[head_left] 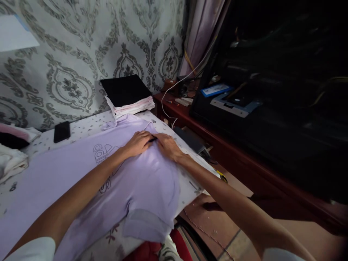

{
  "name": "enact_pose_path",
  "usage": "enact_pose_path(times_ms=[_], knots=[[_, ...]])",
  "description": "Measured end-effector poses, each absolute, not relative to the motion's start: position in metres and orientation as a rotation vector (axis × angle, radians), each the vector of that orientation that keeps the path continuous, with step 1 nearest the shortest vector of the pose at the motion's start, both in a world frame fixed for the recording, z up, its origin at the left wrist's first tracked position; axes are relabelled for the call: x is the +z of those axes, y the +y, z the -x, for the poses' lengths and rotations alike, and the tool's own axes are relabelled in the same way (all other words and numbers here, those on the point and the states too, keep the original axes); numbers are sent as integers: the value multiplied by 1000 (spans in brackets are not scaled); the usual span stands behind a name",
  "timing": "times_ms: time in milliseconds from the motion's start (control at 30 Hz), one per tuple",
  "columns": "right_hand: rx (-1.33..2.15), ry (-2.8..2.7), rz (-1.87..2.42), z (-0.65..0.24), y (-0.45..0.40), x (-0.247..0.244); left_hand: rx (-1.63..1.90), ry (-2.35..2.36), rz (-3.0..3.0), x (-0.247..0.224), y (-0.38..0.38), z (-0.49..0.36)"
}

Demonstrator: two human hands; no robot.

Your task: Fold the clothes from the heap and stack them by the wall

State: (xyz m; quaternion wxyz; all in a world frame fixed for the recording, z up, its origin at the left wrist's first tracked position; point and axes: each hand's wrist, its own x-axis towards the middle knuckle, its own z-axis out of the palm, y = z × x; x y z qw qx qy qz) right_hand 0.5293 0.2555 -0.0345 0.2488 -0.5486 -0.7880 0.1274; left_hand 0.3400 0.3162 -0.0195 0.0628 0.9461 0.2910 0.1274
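A lilac T-shirt [152, 174] with outlined "adidas" lettering lies spread over a patterned white cloth, one short sleeve [148, 223] at the near edge. My left hand [140, 142] has its fingers curled at the shirt's neck area. Close against it, my right hand [168, 145] pinches the same area from the other side. Between my fingertips shows a small dark piece [153, 138]; whether it is a neck label or something separate I cannot tell. A thin pale cord or edge of fabric rises just behind my hands.
Behind the shirt, a black folder [125, 90] tops a stack of papers [133, 107]. A black phone [62, 131] lies at the left, near folded clothes [12, 159]. To the right stand a dark red cabinet [225, 145] and a large black screen. A white cable [163, 99] hangs there.
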Motion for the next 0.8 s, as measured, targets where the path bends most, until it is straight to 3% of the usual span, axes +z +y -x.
enact_pose_path(times_ms=[233,500,800], knots=[[334,-2115,1475,-541,248,-47,297,1043,-2713,-18,270,-299],[124,-1892,1681,-534,114,-58,195,972,-2684,-25,173,-273],[77,-1656,1723,-480,25,-54,183,941,-2677,-27,154,-257]])
